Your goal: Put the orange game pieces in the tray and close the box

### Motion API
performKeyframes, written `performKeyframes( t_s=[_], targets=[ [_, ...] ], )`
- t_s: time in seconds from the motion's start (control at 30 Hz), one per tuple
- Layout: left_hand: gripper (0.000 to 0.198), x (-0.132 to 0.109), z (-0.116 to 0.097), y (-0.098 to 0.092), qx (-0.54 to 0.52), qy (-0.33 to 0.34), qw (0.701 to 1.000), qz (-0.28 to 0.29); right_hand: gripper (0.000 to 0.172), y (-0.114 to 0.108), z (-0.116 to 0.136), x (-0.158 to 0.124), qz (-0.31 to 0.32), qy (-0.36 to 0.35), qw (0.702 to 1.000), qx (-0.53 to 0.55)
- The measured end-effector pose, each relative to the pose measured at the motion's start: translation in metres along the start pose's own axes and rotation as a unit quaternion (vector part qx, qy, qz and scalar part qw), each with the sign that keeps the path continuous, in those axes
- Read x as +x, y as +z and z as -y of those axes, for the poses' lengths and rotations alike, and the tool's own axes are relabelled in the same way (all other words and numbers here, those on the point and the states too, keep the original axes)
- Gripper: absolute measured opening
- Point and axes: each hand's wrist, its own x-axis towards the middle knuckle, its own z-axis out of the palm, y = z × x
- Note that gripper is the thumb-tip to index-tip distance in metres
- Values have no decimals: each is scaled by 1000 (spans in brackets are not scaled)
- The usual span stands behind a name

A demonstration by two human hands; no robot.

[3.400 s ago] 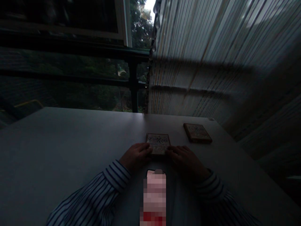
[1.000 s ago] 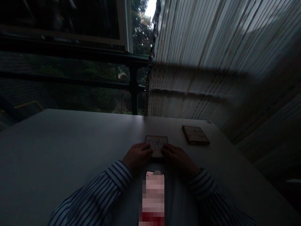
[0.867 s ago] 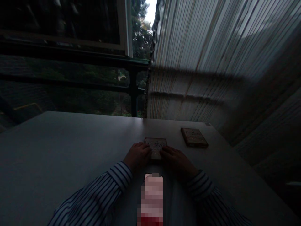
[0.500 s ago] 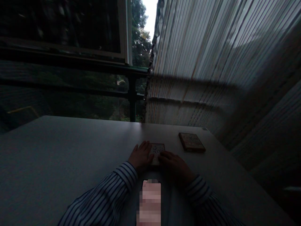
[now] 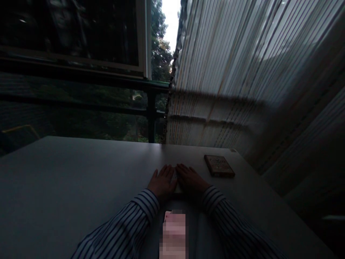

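Note:
My left hand (image 5: 162, 182) lies flat with its fingers stretched out over the left part of a small, flat wooden tray (image 5: 175, 176). From the other side, my right hand (image 5: 192, 181) rests flat over the tray's right part, fingers extended. The fingertips of both hands come close together at the tray's far edge. Only a narrow strip of pale surface with dark marks shows between them; the rest is covered. To the right, apart from both hands, lies a similar square wooden tray (image 5: 219, 166) with dark marks on its face.
Both trays are on a white table (image 5: 88, 172). A phone-like pink object (image 5: 174, 233), partly pixelated, is at the near edge in front of me. Beyond the table stand a dark railing (image 5: 151, 111) and a window; a striped curtain (image 5: 223, 64) hangs at the right.
My right hand has moved left and forward, from the tray's right edge to flat over it, covering the marks. My left hand stays on the tray. The view has tilted slightly.

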Motion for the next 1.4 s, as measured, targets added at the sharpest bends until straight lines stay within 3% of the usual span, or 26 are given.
performKeyframes(
  t_s=[0.27, 0.47, 0.67, 1.2, 1.4],
  targets=[
    [56, 0, 1, 2, -7, -7, 1000, -1, 52, 13, -16, -5, -7, 0, 999, 44],
    [57, 0, 2, 0, -5, -6, 1000, 13, 53, 9, -24, -19, 17, 27, 999, 21],
    [56, 1, 3, 0, -4, -6, 1000, 23, 61, -1, -18, -30, 37, 17, 999, 12],
    [42, -7, 2, -4, 19, 42, 999, -25, 61, 3, -9, -36, 22, 22, 999, 21],
    [44, -17, 6, 2, 15, 17, 1000, -19, 61, 3, -11, -36, 29, 23, 999, 11]
  ],
)
